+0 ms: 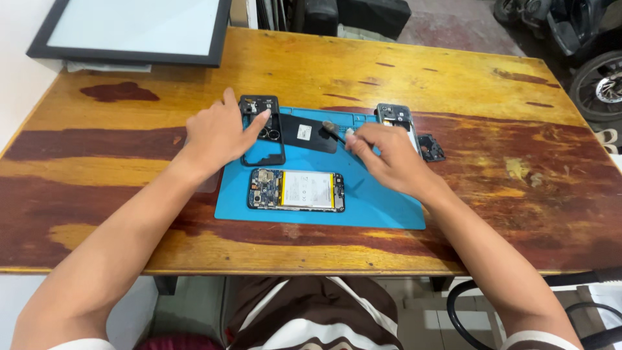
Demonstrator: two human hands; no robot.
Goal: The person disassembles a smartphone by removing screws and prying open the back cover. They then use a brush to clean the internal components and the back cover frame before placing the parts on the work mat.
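Here the left hand (217, 133) lies loose-fingered on a black phone frame (262, 139), while the right hand (389, 155) pinches a small brush (332, 129) over a dark, white-labelled back cover (308, 133).

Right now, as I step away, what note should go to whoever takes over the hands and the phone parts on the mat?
Left hand: flat on the black back cover, pinning it to the blue mat.
Right hand: pinches a small brush, bristles on the dark panel next to the cover.
Opened phone, battery and board exposed, lies on the mat in front of both hands.
Second opened phone and a small black piece sit to the right, by the mat's edge.
Done: phone is open, cover off.
Left: cannot tell how far the brushing has got; nothing is reassembled.
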